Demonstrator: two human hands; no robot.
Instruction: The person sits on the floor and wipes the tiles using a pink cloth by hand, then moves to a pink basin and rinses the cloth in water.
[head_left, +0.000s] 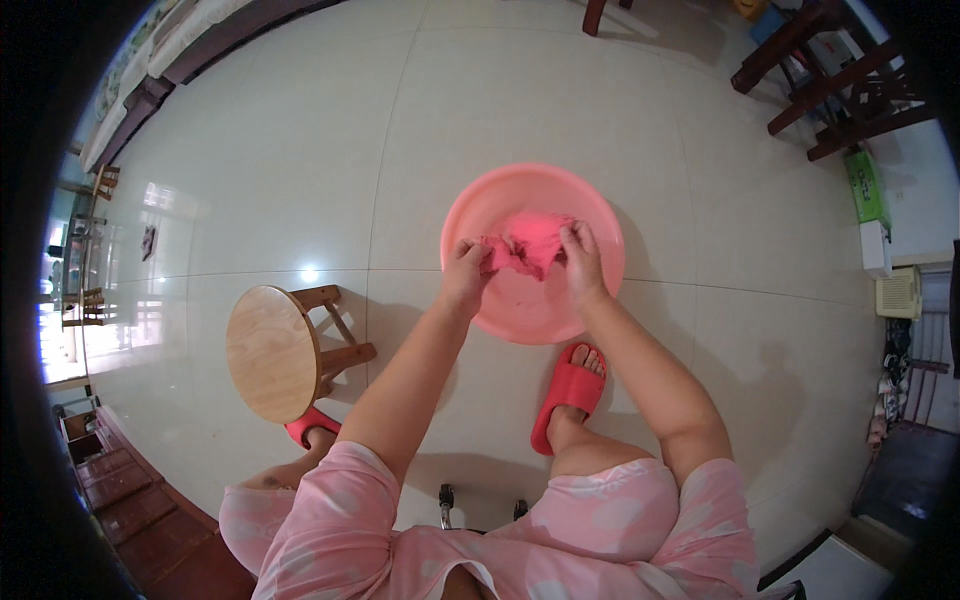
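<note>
A pink cloth [540,236] is stretched and bunched between my two hands over a round pink basin [531,316] on the floor. My left hand [466,271] pinches its left end near the basin's left side. At the other end, my right hand [583,262] grips the cloth with the thumb and fingers closed on it. The middle of the cloth is crumpled and hangs down a little. Whether it touches the basin's bottom I cannot tell.
A round wooden stool [273,352] stands on the tiled floor [280,150] to the left. My red slippers [572,393] are close below the basin. Dark wooden furniture legs [785,60] are at the far right, and a green box [866,188] sits by the right wall.
</note>
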